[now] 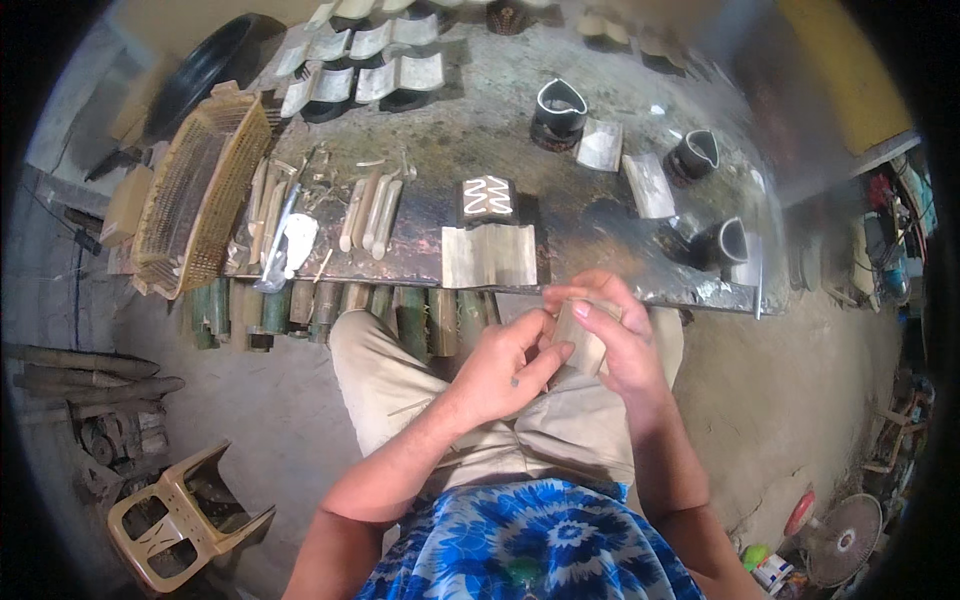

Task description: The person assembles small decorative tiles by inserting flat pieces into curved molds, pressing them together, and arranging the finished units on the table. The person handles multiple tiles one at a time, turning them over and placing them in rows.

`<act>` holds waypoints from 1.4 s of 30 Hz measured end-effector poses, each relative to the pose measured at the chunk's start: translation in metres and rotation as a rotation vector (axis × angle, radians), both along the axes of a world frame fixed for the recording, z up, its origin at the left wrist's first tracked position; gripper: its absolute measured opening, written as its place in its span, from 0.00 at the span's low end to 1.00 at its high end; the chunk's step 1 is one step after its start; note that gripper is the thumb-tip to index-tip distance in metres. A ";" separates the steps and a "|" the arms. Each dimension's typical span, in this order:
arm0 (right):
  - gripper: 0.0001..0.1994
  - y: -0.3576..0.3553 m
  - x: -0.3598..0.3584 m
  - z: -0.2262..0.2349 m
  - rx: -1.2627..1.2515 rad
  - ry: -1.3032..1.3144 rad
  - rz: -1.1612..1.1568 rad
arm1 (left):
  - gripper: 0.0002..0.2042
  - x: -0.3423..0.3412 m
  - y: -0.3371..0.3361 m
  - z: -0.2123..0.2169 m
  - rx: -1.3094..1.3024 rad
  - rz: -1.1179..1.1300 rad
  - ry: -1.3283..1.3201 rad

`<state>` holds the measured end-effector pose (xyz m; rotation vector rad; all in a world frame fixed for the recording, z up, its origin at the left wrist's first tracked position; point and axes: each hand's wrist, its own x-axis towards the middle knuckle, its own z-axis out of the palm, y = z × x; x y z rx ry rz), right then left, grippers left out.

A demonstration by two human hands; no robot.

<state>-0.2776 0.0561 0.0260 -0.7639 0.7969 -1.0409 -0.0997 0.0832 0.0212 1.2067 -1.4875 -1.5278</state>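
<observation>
Above my lap, close to the table's front edge, both hands are on a pale curved piece that looks like split bamboo (587, 348). My right hand (630, 340) wraps round it, with the thumb across its top. The fingers of my left hand (512, 362) are bent and pinch at its left side; their tips are partly hidden. Just beyond lies another pale, curved bamboo piece (488, 256) at the table edge. Behind that stands a dark block with white zigzag lines (487, 198).
Dark heart-rimmed cups (560, 105) stand at the right of the table, beside pale curved pieces (600, 145). To the left are bamboo sticks (372, 212), a white cloth-like lump (299, 243) and a woven basket (190, 200). A plastic chair (170, 520) and a fan (845, 540) stand below.
</observation>
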 end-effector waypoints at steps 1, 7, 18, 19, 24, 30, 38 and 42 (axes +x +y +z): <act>0.12 0.001 0.004 -0.001 -0.025 0.098 -0.006 | 0.08 0.003 0.002 0.000 -0.006 -0.009 -0.004; 0.12 0.008 0.019 0.001 -0.350 0.588 0.013 | 0.09 0.033 0.007 0.004 -0.053 0.224 0.062; 0.15 0.006 0.044 0.013 -0.258 0.525 0.050 | 0.11 0.036 0.012 0.000 0.111 0.688 0.598; 0.18 -0.007 0.037 0.016 -0.347 0.637 0.026 | 0.12 0.044 0.011 0.000 0.071 0.700 0.621; 0.31 -0.077 0.018 0.023 -0.676 0.727 0.015 | 0.19 0.090 -0.004 0.011 0.056 0.730 0.388; 0.34 -0.132 0.034 0.016 -0.660 0.803 0.344 | 0.21 0.106 -0.015 0.017 -0.135 0.654 0.156; 0.29 -0.128 0.023 0.012 -0.666 0.763 0.405 | 0.21 0.118 -0.037 0.014 0.079 0.541 0.131; 0.28 -0.122 0.019 0.009 -0.639 0.705 0.392 | 0.22 0.114 -0.053 0.022 0.088 0.472 0.065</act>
